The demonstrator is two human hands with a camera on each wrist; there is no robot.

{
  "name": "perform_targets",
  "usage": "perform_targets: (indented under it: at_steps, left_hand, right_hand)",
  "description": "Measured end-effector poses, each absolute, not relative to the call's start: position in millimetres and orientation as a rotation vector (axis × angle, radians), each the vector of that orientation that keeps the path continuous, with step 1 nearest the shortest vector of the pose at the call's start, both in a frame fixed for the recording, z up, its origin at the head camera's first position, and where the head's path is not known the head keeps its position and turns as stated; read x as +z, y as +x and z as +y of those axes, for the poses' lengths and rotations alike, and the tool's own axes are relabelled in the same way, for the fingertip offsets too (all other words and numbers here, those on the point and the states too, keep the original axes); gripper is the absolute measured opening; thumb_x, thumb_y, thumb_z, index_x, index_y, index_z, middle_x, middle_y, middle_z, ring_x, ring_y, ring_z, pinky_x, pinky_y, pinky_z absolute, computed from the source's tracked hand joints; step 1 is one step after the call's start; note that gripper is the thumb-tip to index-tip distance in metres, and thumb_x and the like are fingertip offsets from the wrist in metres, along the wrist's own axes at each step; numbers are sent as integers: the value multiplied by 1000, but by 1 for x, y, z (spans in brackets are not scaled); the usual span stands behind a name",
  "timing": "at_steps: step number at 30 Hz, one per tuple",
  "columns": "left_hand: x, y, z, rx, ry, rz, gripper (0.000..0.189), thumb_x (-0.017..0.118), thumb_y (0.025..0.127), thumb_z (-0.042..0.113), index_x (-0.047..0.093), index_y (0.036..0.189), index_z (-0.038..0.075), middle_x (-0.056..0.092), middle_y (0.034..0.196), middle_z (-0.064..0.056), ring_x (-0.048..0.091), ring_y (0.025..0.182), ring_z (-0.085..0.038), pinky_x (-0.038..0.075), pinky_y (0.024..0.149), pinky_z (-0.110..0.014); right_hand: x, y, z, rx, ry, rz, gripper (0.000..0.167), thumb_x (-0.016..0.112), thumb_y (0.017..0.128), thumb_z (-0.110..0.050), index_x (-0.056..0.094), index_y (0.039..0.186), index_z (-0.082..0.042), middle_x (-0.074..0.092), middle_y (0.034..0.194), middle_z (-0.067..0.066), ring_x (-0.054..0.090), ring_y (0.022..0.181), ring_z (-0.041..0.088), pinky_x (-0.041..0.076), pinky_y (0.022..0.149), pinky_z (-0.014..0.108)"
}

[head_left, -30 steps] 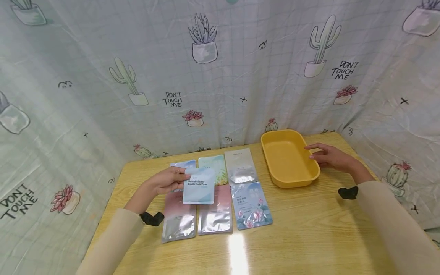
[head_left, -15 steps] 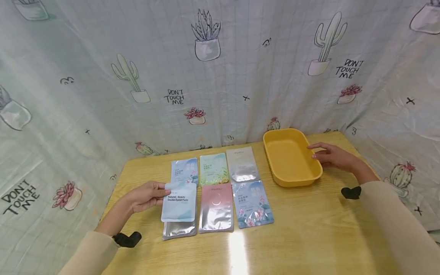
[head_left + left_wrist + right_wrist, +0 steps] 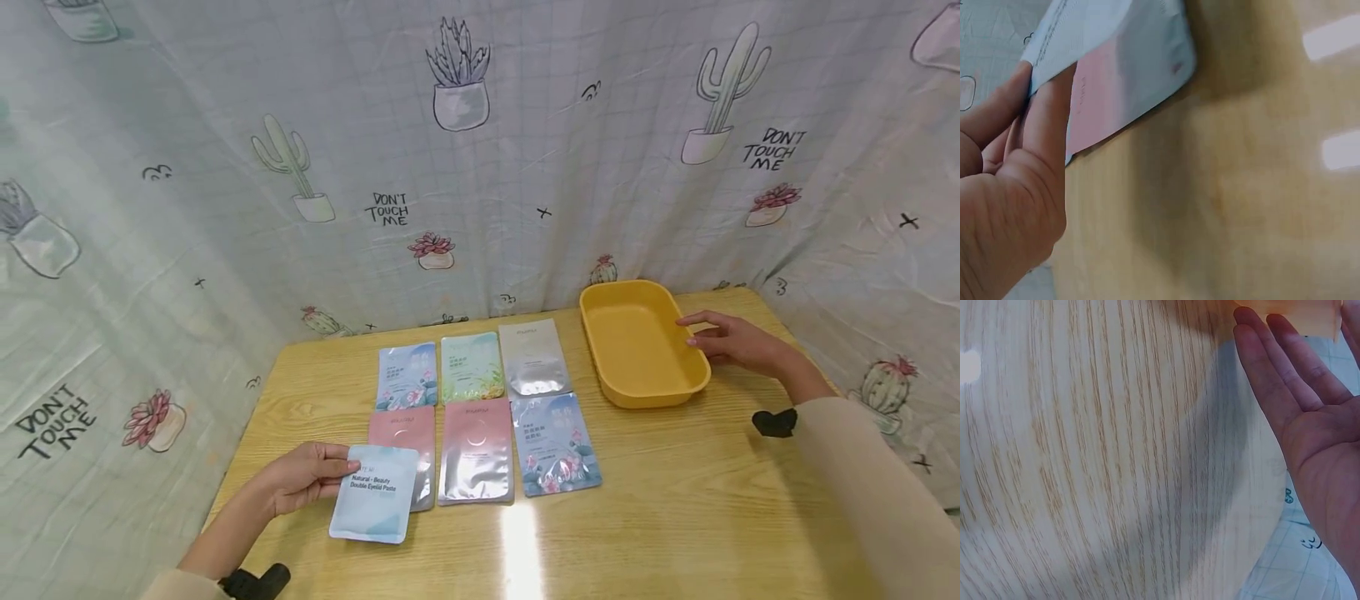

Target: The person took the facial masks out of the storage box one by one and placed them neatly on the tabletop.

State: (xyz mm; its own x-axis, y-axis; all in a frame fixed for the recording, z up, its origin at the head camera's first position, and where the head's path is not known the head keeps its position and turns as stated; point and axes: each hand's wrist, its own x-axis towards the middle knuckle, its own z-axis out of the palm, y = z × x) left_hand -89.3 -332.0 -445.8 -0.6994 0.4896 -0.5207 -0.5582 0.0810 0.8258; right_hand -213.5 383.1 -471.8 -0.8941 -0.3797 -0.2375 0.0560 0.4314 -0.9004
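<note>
In the head view, a pale blue packet (image 3: 375, 496) printed "Natural - Beauty Double Eyelid Paste" is pinched at its upper left edge by my left hand (image 3: 300, 479). It overlaps part of a pink and silver packet (image 3: 422, 450) lying on the table. The left wrist view shows my thumb and fingers at the edge of the pale packet (image 3: 1094, 25), with a bit of pink beneath it. My right hand (image 3: 742, 342) grips the right rim of a yellow tray (image 3: 637, 398). From the right wrist, several fingers (image 3: 1285, 369) lie against the tray's outer wall (image 3: 1304, 319).
Several packets lie in two rows: blue (image 3: 407, 375), green (image 3: 472, 367) and cream-silver (image 3: 534, 358) behind, another pink one (image 3: 476, 454) and a larger blue one (image 3: 557, 446) in front. A cactus-print curtain (image 3: 480, 167) hangs behind the wooden table (image 3: 637, 517).
My left hand has carried the pale blue packet down and left, from above the middle of the packets to the front left. My right hand stays at the tray.
</note>
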Motion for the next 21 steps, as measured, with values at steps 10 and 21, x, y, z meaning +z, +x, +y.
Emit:
perform_targets:
  at_steps: [10,21]
  left_hand:
    - [-464,-45,-332,1809,-226,1585,21,59,101,-2,67,119,-10,74,108,-16,73,101,-25,58,91,-37]
    - [-483,-13,-321,1810,-289,1626,25,64,97,-2,65,119,-14,74,109,-18,73,100,-27,59,91,-39]
  right_hand:
    - [-474,-209,387,-1443,-262,2290,57,56,107,-25,34,152,2,38,151,37,66,109,6,58,93,40]
    - [-471,-213,385,-1463,-276,2263,56,55,108,-23,33,152,3,38,150,38,65,106,2,59,93,38]
